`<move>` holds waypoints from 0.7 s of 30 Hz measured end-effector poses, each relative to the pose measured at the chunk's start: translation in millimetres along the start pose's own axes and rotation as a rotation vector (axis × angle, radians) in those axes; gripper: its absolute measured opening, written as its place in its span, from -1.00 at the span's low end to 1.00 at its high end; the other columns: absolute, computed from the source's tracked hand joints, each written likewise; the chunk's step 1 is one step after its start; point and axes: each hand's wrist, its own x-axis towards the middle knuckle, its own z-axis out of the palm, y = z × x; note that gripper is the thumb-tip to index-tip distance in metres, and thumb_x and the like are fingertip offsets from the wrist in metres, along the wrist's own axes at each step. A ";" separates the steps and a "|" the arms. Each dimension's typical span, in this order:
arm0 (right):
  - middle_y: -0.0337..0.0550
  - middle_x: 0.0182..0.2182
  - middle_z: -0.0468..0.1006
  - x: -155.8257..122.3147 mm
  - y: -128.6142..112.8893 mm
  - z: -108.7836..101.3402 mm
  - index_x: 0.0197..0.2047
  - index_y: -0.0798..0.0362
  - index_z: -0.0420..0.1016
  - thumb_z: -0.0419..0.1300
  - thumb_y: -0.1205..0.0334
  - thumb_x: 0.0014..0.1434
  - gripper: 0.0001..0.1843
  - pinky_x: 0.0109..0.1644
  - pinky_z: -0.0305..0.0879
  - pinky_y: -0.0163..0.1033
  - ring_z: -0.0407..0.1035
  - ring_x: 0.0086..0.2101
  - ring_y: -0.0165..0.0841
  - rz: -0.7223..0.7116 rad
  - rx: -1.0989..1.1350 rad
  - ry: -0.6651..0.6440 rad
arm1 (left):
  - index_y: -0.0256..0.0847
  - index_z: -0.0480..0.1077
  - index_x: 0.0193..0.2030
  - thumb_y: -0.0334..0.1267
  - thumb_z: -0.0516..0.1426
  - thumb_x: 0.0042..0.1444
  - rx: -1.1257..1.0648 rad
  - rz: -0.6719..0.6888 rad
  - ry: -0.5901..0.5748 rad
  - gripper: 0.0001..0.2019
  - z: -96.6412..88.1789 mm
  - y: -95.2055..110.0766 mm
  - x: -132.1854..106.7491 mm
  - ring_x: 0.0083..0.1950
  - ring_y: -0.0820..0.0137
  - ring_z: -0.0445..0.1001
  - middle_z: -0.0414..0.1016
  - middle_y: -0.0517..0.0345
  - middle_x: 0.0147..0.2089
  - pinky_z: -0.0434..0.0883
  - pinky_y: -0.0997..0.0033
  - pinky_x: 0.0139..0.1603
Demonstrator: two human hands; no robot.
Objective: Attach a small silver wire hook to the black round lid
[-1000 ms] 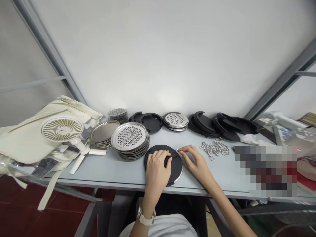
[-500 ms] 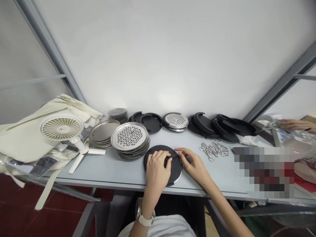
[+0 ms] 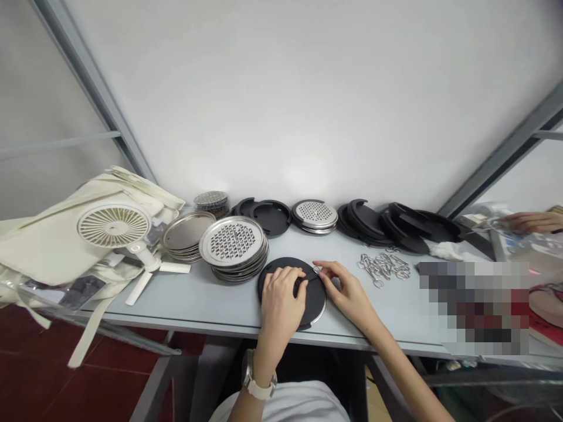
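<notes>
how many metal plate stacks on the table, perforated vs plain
perforated metal plate stacks: 3
plain metal plate stack: 1
total: 4

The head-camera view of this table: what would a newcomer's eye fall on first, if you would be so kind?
The eye goes first to the left hand and right hand, both on a black round disc near the table's front edge. Just left of it stands a stack of perforated steel discs, and further left a white fan lies on cream cloth.
</notes>
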 end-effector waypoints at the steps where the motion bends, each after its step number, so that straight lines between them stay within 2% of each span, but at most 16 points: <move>1: -0.14 -0.31 0.48 0.1 0.3 -0.1 0.04 0.02 0.39 0.01 0.16 0.28 -0.69 -0.12 0.33 -0.19 0.39 -0.28 -0.32 0.008 0.006 0.005 | -0.11 0.39 -0.21 -0.38 0.08 0.19 0.002 -0.002 -0.001 -0.89 0.1 0.2 0.0 -0.10 0.33 0.40 0.49 0.19 -0.17 0.25 0.26 -0.09; 9: -0.11 -0.24 0.52 3.8 -1.4 0.2 -0.11 0.01 0.46 -0.01 0.15 0.29 -0.74 -0.14 0.33 -0.20 0.40 -0.29 -0.32 -0.007 -0.050 0.000 | -0.11 0.39 -0.21 -0.39 0.08 0.19 -0.003 -0.002 0.003 -0.89 0.3 0.2 -0.3 -0.09 0.34 0.40 0.49 0.20 -0.17 0.25 0.27 -0.07; 15: -0.18 -0.38 0.49 1.4 -0.5 -0.5 -0.07 0.03 0.42 0.02 0.13 0.28 -0.74 -0.24 0.30 -0.24 0.35 -0.37 -0.34 0.041 -0.038 -0.024 | -0.11 0.38 -0.22 -0.39 0.08 0.18 -0.008 -0.007 0.002 -0.89 -0.1 0.3 -0.9 -0.09 0.33 0.40 0.50 0.21 -0.16 0.24 0.26 -0.08; 21: -0.18 -0.34 0.51 3.1 0.6 -0.7 -0.05 0.01 0.41 -0.01 0.09 0.30 -0.72 -0.24 0.27 -0.26 0.34 -0.37 -0.35 0.072 -0.041 -0.047 | -0.10 0.37 -0.22 -0.39 0.08 0.18 -0.016 -0.010 -0.006 -0.89 -0.7 0.6 -1.5 -0.10 0.35 0.39 0.49 0.24 -0.16 0.24 0.27 -0.08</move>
